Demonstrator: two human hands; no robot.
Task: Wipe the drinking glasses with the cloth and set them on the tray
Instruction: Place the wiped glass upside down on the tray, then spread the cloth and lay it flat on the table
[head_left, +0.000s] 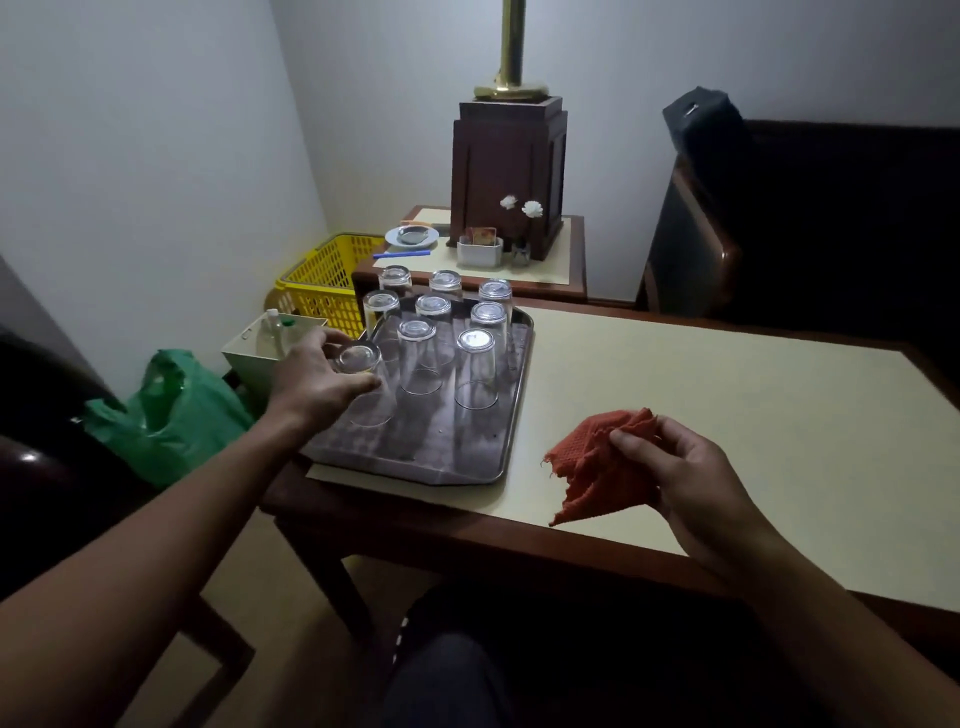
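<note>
Right hand (696, 478) holds cloth (597, 467); left hand (317, 379) grips upturned glass (371, 408) on tray (467, 462).

Clear glass, worn metal and coarse cloth.
The glasses (475, 369) were smooth, glossy and transparent; the tray (441, 457) was dull grey metal, streaked and scuffed. The cloth (597, 467) was rough, open-weave orange fabric, frayed at one edge. The table (727, 405) had a matt cream top edged in polished dark wood. The basket (322, 280) was yellow plastic lattice, the bag (176, 410) shiny green plastic, the lamp column (511, 47) gleaming brass.
</note>
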